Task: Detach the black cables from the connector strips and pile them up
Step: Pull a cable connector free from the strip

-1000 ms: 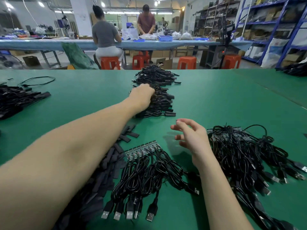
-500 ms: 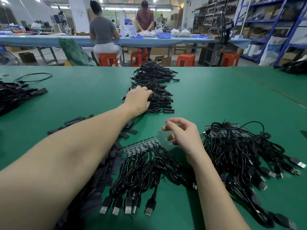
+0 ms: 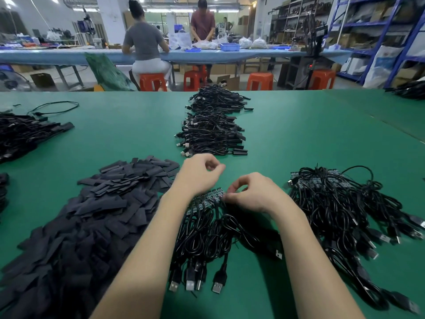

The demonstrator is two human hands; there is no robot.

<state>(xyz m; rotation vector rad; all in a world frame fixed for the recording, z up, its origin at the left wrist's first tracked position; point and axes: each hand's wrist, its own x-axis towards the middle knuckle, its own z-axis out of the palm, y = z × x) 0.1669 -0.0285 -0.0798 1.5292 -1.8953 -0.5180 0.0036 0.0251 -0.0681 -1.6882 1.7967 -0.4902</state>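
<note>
Both hands meet over the connector strip [image 3: 207, 199] at near centre: right hand [image 3: 253, 194] pinches its right end, left hand [image 3: 199, 173] is loosely curled, holding nothing. The black cables [image 3: 207, 233] look light and floppy, best gripped at the strip.

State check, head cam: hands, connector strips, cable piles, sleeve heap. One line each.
Left hand: loosely curled, empty, above near strip.
Right hand: fingertips pinching right end of near strip.
Near strip: flat on table, cables attached.
Right strip: cables attached, tangled over it.
Far pile: detached cables, stacked.
Sleeve heap: loose, spread out.
</note>
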